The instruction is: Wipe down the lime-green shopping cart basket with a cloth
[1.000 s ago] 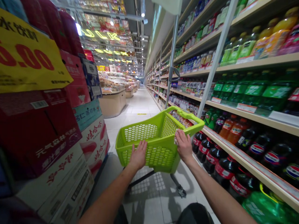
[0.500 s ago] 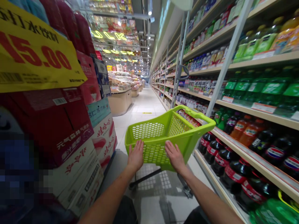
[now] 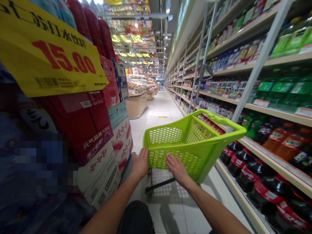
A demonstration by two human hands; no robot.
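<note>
A lime-green plastic shopping cart (image 3: pixel 185 146) stands sideways before me, its handle (image 3: pixel 226 121) toward the right shelves. Nothing shows inside the part of its basket I can see. My left hand (image 3: pixel 140 164) is at the basket's near left corner, fingers stretched forward and holding nothing. Against or just in front of the perforated near side is my right hand (image 3: pixel 176 167), flat with fingers extended; whether the palm touches I cannot tell. Below the basket runs a dark frame bar (image 3: pixel 161 186) with a caster at its left end.
Stacked drink cartons (image 3: pixel 97 136) rise close on the left under a yellow price sign (image 3: pixel 56 55). Shelves of bottles (image 3: pixel 258 182) line the right. Tiled floor (image 3: pixel 156 107) stretches ahead past a display counter (image 3: pixel 135 105).
The view has swung left, so cart and shelves appear farther right. My left hand has shifted to the basket's left corner; my right hand now sits nearer the middle of its side.
</note>
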